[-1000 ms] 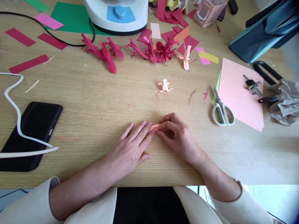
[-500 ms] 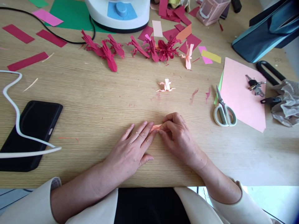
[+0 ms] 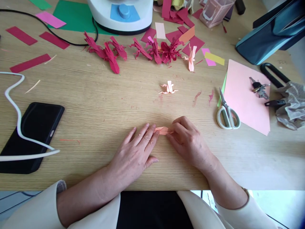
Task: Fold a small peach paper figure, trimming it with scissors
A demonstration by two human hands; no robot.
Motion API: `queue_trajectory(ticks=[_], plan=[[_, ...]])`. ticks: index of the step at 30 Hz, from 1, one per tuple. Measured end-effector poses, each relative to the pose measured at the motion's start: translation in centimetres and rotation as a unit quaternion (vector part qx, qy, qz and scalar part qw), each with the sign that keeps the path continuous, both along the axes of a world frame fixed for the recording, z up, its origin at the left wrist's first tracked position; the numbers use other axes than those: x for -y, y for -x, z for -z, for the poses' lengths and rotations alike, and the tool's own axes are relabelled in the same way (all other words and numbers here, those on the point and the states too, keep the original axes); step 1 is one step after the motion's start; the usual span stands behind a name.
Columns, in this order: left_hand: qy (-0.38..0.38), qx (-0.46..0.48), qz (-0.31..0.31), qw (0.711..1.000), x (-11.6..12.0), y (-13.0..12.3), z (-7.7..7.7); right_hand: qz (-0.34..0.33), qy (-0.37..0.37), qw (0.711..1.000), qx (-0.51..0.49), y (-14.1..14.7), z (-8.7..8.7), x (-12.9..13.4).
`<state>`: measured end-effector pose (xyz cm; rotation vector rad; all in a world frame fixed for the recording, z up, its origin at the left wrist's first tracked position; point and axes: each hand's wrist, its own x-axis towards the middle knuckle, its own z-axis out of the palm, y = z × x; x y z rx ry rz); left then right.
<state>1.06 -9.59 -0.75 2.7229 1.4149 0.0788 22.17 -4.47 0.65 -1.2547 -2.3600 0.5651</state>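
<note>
A small folded strip of peach paper (image 3: 162, 130) lies on the table between my hands. My left hand (image 3: 134, 152) rests flat, its fingertips pressing on the paper's left end. The thumb and fingers of my right hand (image 3: 188, 141) pinch the right end, which they partly hide. Beyond them stands a small peach paper figure (image 3: 169, 86) with thin folded limbs. Another peach paper figure (image 3: 191, 58) lies farther back, beside a row of dark red paper figures (image 3: 154, 52).
Scissors (image 3: 228, 111) and pink sheets (image 3: 247, 98) with keys (image 3: 259, 87) lie to the right. At left, a white cable (image 3: 17, 111) crosses a black phone (image 3: 45, 127). A white appliance (image 3: 120, 16), a blue container (image 3: 264, 35) and red paper pieces (image 3: 194, 44) are at the back.
My right hand has shifted slightly right, and more of the peach paper shows between my hands. My left hand stays almost in place.
</note>
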Motion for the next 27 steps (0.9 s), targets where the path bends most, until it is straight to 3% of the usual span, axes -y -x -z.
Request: queue_trajectory(ticks=[5, 9, 27], plan=[[0.002, 0.007, 0.004, 1.000, 0.1, 0.1, 0.2, -0.112, -0.069, 0.988, 0.082, -0.2, -0.2, 0.7], [-0.001, 0.004, 0.006, 1.000, 0.1, 0.2, 0.2, -0.157, -0.113, 0.971, 0.143, -0.3, -0.7, 1.0], [-0.016, -0.015, 0.006, 1.000, 0.0, 0.0, -0.2, -0.148, -0.131, 0.954, 0.226, 0.3, -1.2, 1.6]])
